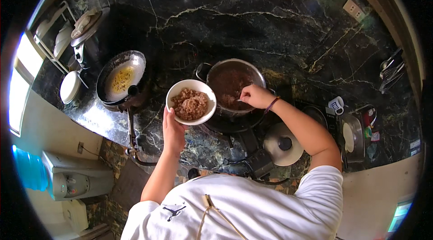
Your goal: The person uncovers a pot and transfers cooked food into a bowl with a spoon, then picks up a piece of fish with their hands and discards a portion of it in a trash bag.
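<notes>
My left hand point(174, 131) holds a white bowl point(171, 96) by its near rim and underside. Reddish-brown cooked grain or ground food point(190, 104) is heaped in the bowl. Just right of it stands a steel cooking pot point(236, 62) with similar brown food low inside. My right hand point(256, 96) reaches over the pot's right side and grips the handle of a metal utensil point(240, 100), likely a spoon, whose end is hidden in the pot. The bowl sits level beside the pot's left rim.
At left a frying pan point(101, 86) with yellowish oil rests on a burner, near a dish rack point(44, 45). A pot lid point(277, 148) lies below my right forearm. Further right are a mug point(336, 105) and a steel sink point(359, 145). A water dispenser point(77, 175) stands lower left.
</notes>
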Demonstrator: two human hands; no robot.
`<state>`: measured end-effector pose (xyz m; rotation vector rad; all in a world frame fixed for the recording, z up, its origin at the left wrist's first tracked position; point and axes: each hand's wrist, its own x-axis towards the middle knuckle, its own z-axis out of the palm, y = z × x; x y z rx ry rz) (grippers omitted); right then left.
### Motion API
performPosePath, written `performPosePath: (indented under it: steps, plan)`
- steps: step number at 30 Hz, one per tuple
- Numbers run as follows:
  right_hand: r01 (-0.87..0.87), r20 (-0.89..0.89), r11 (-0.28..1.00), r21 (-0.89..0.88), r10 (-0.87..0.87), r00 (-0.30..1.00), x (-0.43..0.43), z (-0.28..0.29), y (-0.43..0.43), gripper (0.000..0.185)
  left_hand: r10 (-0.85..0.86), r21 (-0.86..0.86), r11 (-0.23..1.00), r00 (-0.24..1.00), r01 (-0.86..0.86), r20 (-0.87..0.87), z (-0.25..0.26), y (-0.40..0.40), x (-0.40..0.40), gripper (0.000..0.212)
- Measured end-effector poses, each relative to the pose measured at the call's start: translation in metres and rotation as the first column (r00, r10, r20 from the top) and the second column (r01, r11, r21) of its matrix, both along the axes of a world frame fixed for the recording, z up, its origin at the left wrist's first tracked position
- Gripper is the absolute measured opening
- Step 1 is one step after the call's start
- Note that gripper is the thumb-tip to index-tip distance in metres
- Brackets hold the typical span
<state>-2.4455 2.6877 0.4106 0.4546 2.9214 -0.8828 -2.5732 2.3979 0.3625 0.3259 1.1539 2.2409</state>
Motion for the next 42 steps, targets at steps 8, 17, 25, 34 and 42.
performPosePath:
  steps: [8, 17, 25, 34, 42]
  plan:
    - [0.106, -0.072, 0.978, -0.181, -0.121, 0.990, 0.003, 0.009, 0.025, 0.015, 0.086, 0.083, 0.993, 0.996, -0.086, 0.003, 0.020, 0.007, -0.011, 0.046]
    - [0.129, -0.269, 0.991, 0.027, -0.117, 0.956, 0.013, 0.097, 0.007, 0.013, -0.016, 0.061, 0.998, 0.999, 0.014, 0.036, 0.037, 0.038, -0.003, 0.043]
    - [0.069, -0.330, 0.576, 0.815, 0.362, 0.872, 0.027, 0.106, -0.088, 0.009, -0.239, 0.148, 0.963, 0.967, 0.225, 0.087, 0.054, 0.033, 0.026, 0.049]
    - [0.053, -0.422, 0.669, 0.742, 0.403, 0.812, 0.052, 0.146, -0.120, 0.006, -0.246, 0.240, 0.945, 0.967, 0.223, 0.069, 0.059, -0.009, 0.034, 0.050]
    - [0.039, -0.432, 0.682, 0.731, 0.419, 0.799, 0.058, 0.157, -0.129, 0.012, -0.176, 0.115, 0.980, 0.980, 0.165, 0.090, 0.066, -0.027, 0.042, 0.052]
